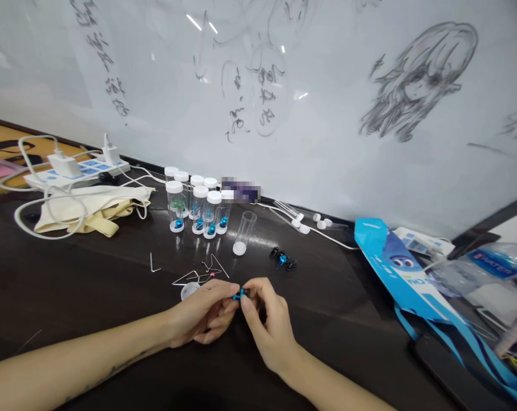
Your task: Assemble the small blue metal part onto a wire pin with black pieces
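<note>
Gripping lightly, both my hands have a small blue part (240, 294) with a dark end pinched between their fingertips, right where the two hands meet. My left hand (209, 311) comes in on a forearm that slants up gently from the lower left; its thumb lies stretched along the top, pointing right toward the part, while the fingers curl loosely beneath. My right hand (269, 322) rises more steeply from the lower right, wrist leaning leftward. Its index finger arches over toward the part, the thumb points up to meet it from the near side, and the other fingers fold inward, mostly hidden. I hold this over the dark table (335, 325); whether either hand rests on it, I cannot tell. A round clear dish (189, 290) shows just behind my left hand, near some bent thin metal rods (218, 265). Beyond my fingers stand an uncapped clear tube (245, 231) and, to its right, a little heap of black and blue pieces (283, 260).
</note>
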The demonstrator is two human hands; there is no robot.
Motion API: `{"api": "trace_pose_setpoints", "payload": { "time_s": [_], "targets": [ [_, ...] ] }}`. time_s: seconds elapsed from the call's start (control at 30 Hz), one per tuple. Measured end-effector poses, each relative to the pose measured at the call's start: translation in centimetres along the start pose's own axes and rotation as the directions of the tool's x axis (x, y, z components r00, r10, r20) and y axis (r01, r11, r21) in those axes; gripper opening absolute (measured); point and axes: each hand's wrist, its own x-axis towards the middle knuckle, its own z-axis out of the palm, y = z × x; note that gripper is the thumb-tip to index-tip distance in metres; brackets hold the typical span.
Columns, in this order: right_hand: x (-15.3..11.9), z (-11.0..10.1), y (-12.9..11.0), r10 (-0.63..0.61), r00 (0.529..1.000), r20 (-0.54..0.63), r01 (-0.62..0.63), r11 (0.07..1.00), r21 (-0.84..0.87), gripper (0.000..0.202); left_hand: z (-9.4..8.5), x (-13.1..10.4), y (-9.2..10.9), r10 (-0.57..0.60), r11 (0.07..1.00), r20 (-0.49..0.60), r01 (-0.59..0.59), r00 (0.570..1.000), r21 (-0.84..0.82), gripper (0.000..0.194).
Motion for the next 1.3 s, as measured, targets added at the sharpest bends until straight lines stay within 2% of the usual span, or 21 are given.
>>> {"api": "trace_pose_setpoints", "payload": {
  "time_s": [0.3, 0.53, 0.77, 1.07, 1.3],
  "targets": [
    [0.11, 0.01, 0.21, 0.063, 0.997, 0.054, -0.062, 0.998, -0.011, 0.029, -0.03, -0.04, -0.23, 0.030, 0.999, 0.015, -0.030, 0.999, 0.043, 0.042],
    [0.16, -0.03, -0.07, 0.002, 0.999, 0.035, -0.002, 1.000, 0.008, 0.015, 0.05, -0.02, -0.16, 0.024, 0.999, -0.006, -0.023, 1.000, 0.041, 0.042],
    [0.13, 0.10, 0.02, 0.052, 0.998, 0.036, -0.052, 0.999, -0.013, 0.019, 0.03, 0.12, -0.37, 0.011, 0.999, -0.009, -0.010, 1.000, 0.049, 0.044],
    [-0.07, -0.03, -0.01, 0.001, 0.999, 0.052, 0.002, 0.998, -0.058, 0.016, 0.19, 0.19, -0.53, 0.011, 0.999, -0.030, -0.009, 0.999, 0.041, 0.044],
    [-0.11, 0.23, 0.40, 0.065, 0.996, 0.063, -0.064, 0.998, -0.019, 0.020, 0.16, 0.24, -0.50, -0.018, 0.997, -0.045, 0.021, 0.999, 0.069, 0.043]
  ]
}}
